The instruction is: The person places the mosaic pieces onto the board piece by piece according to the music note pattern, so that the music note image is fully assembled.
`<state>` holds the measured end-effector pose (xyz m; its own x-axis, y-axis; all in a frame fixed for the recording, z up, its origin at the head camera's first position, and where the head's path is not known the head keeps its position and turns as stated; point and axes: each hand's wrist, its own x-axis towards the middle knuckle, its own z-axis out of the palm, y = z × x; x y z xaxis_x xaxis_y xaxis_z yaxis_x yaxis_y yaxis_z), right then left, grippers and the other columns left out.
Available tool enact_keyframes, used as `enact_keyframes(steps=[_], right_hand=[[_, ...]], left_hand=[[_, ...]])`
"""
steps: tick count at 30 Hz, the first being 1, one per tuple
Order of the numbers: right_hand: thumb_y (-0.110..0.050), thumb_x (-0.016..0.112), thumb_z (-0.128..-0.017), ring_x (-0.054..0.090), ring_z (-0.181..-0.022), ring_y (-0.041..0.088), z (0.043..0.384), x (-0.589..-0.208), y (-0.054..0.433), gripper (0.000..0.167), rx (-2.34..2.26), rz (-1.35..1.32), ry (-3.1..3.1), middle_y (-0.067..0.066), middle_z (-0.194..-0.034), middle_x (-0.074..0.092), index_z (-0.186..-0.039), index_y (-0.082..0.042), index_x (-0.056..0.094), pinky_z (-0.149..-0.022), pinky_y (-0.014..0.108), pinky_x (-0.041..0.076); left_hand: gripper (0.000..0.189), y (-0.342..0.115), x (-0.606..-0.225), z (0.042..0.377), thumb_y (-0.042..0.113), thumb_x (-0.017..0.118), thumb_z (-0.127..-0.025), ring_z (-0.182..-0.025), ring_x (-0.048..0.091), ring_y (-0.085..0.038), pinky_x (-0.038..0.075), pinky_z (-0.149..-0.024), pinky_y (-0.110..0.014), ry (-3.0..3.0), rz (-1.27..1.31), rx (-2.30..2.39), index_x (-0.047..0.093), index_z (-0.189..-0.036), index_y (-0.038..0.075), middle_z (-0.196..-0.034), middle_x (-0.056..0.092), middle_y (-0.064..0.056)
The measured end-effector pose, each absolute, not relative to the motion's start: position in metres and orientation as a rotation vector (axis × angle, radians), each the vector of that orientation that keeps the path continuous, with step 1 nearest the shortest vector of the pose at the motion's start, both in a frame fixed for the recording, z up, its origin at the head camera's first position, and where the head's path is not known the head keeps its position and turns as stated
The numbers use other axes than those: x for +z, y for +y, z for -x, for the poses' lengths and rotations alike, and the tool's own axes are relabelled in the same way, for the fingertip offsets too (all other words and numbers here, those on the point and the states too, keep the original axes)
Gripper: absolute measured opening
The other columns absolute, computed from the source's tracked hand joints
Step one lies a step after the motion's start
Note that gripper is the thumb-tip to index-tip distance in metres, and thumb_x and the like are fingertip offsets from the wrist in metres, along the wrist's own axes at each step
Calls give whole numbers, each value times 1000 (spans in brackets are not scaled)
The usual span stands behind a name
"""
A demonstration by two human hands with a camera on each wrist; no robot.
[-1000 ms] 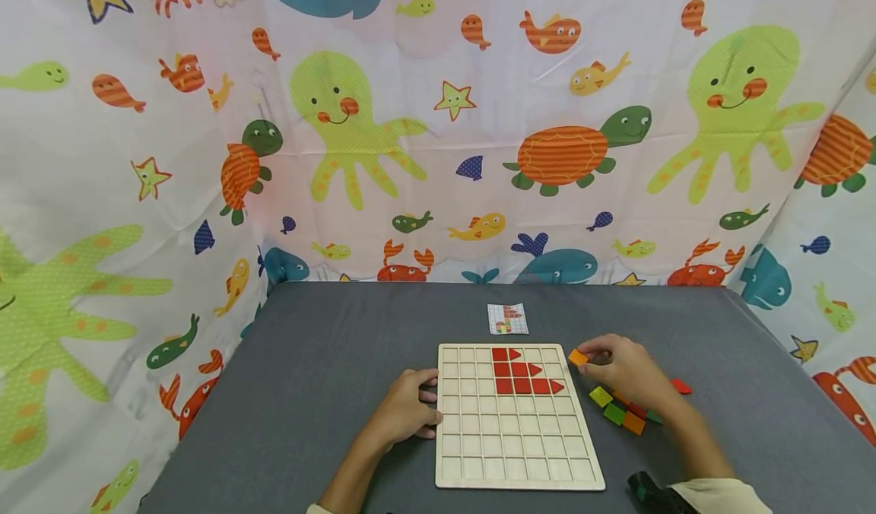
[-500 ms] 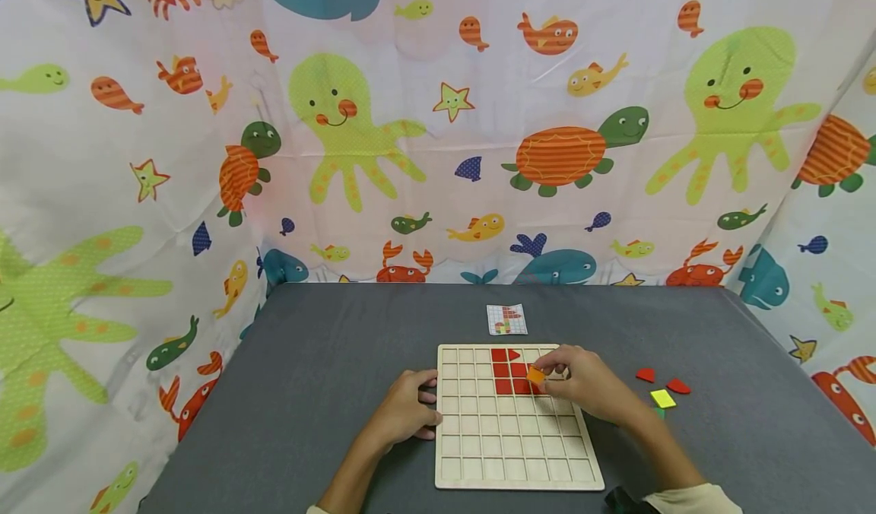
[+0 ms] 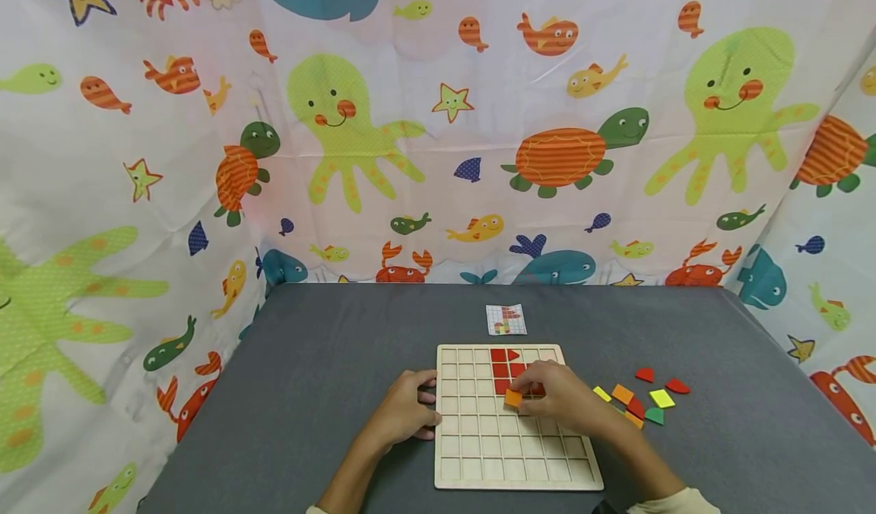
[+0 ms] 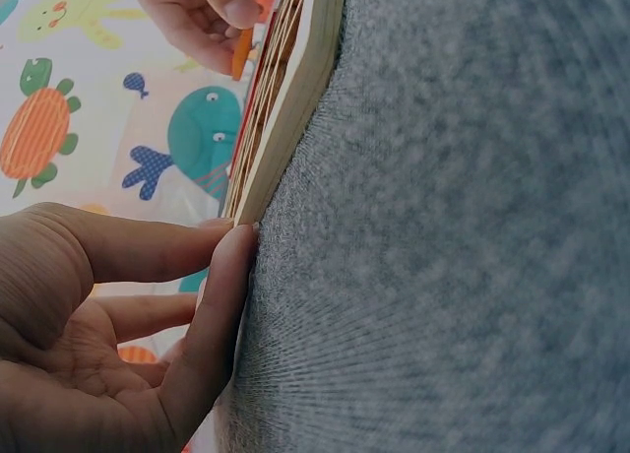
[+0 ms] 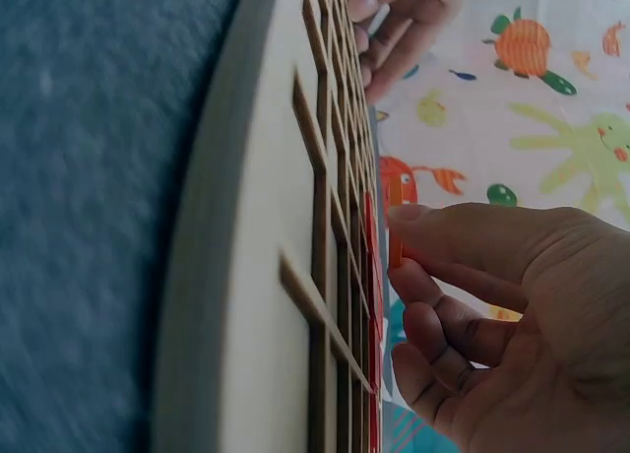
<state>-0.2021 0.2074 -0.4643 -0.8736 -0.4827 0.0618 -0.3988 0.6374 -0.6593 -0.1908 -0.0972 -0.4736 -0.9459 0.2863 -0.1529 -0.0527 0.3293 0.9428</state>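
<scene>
A gray tablecloth is backed by a sea-creature curtain; an orange tile is held over a gridded board.
The tile is pinched by the right hand, just nearer than the red tiles; against the board's left edge, the left hand's relaxed fingers are rested. The tile is judged light, stiff, smooth and hardly fragile, best taken by opposite edges, its underside being left free.
</scene>
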Motion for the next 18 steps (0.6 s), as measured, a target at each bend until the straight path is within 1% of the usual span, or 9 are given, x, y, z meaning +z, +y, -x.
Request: enact_keyframes(steps=[4,10,18], right_hand=[[-11,84,-88,56,-89,12,200,-465,202,20,-1051,777,2735,-6,-98,70,-108,-9,80,-75,26,52],[-8,83,-88,56,-90,14,196,-466,196,19,-1038,751,2741,-6,-97,68,-106,-12,80,-74,25,52],[-9,84,-88,53,-91,14,193,-465,193,17,-970,734,2813,-8,-93,64,-102,-16,78,-74,27,49]], left_hand=[[76,-97,-475,191,-15,76,-80,-110,61,-31,66,-59,-38,2306,-214,1654,51,-151,-7,-134,52,-20],[77,-98,-475,191,-15,76,-80,-110,61,-30,66,-59,-38,2303,-214,1657,51,-152,-6,-134,53,-20],[77,-98,-476,191,-15,76,-80,-111,61,-31,66,-60,-39,2297,-222,1661,50,-152,-7,-135,52,-21]])
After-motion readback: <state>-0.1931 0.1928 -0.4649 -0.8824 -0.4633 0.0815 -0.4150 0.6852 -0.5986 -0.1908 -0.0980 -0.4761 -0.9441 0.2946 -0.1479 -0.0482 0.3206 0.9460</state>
